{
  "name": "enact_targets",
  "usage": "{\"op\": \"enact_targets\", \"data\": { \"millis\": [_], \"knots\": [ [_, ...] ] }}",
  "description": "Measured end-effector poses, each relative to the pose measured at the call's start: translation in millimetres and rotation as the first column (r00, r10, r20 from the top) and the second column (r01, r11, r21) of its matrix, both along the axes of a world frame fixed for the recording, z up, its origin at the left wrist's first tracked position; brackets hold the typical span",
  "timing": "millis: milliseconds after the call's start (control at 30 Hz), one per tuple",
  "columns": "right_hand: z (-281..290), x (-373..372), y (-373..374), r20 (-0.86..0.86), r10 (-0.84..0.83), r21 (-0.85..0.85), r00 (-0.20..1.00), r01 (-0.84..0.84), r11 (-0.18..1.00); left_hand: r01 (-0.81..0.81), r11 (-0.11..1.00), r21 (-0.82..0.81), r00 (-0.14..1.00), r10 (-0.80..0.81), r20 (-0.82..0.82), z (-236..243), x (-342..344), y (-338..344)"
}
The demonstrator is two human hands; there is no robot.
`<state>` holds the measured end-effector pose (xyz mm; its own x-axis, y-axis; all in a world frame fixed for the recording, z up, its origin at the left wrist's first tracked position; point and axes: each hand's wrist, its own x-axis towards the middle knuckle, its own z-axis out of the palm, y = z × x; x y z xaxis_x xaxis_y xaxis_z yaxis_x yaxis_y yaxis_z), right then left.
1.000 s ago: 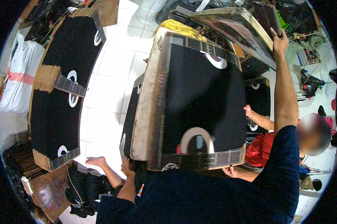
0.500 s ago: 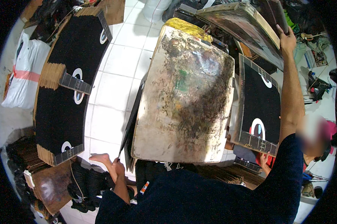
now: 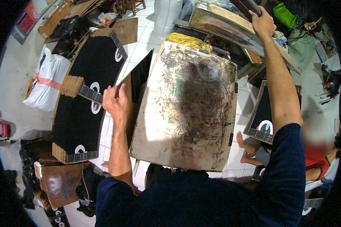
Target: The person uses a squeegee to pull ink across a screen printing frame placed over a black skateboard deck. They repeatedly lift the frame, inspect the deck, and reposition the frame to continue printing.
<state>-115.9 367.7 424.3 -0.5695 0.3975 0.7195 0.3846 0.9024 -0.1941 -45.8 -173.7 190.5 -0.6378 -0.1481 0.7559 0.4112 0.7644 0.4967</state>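
My left hand (image 3: 115,103) is raised left of the stained board, its fingers curled on the edge of a thin black sheet (image 3: 141,73) that stands tilted with a brown side showing. Part of the sheet is hidden behind my hand and forearm. At the upper right, my right hand (image 3: 262,23) is closed round a dark flat bar (image 3: 246,6), beside the upper edge of a tilted wooden-framed screen (image 3: 223,28). Between my arms lies the big pale board (image 3: 166,151), smeared with dark, crusted stains. A yellow bundle (image 3: 185,40) sits at its far edge.
On the left are stacked black panels (image 3: 79,121) with white ring shapes and brown edges, beside a white sack (image 3: 45,83). A similar black panel (image 3: 253,123) lies at right, near a seated person (image 3: 317,162). White floor tiles (image 3: 142,38) show between them.
My left hand has risen from the near left corner, bringing the black sheet up and leftward. My right hand has shifted left and farther away with the bar. The other person's hand has left the panel.
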Motion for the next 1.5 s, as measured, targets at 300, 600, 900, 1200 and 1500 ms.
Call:
{"op": "enact_targets", "data": {
  "millis": [300, 600, 900, 1200, 1500],
  "knots": [
    [12.8, 12.3, -23.2, -0.124, 0.108, -0.134, 0.986, -0.124, 0.983, 0.107, 0.941, -0.322, 0.969, -0.172, -0.180, 107.5, 190.5, 86.9],
    [8.9, 12.7, -27.4, -0.116, 0.101, -0.100, 0.988, -0.113, 0.989, 0.832, 0.451, -0.322, 0.546, -0.766, 0.339, -46.9, 320.1, 218.4],
    [8.1, 19.8, -32.2, -0.071, 0.079, -0.106, 0.994, -0.087, 0.991, 0.800, 0.565, -0.201, 0.590, -0.679, 0.437, -107.1, 291.2, 187.4],
    [6.8, 13.6, -33.1, -0.049, -0.021, -0.071, 0.999, 0.018, 0.997, -0.536, 0.800, -0.269, 0.423, 0.530, 0.735, -196.4, 171.7, -152.7],
    [10.6, 16.6, -36.1, -0.043, -0.012, -0.109, 0.999, 0.008, 0.994, -0.489, 0.712, 0.504, 0.542, -0.204, 0.815, -167.3, 197.1, -173.4]
  ]
}}
